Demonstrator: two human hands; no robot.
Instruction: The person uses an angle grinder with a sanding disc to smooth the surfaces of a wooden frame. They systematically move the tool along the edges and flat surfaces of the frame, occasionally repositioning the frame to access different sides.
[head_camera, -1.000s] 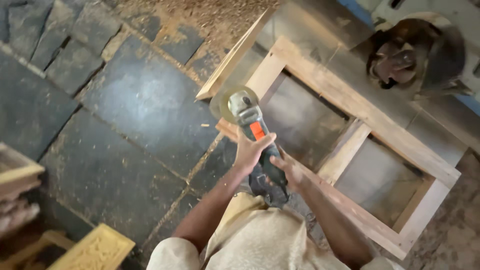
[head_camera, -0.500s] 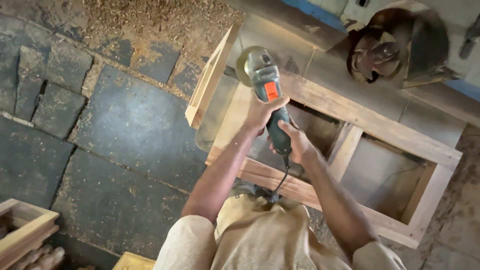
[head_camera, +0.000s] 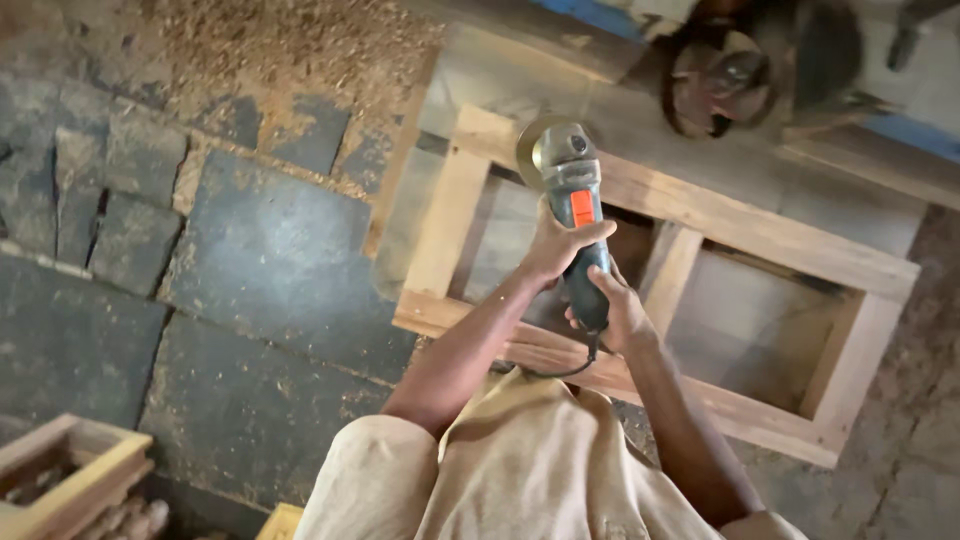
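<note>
Both hands hold a grinder over the wooden frame. The left hand wraps its middle; the right hand grips the near tail. Its long axis runs near to far, the disc seemingly touching the far rail.

Floor consisted of dark, irregular stone slabs with dust-filled joints. Sawdust lay heaped along the top edge. A wooden box stood at the bottom-left corner. Lighting was even daylight.
</note>
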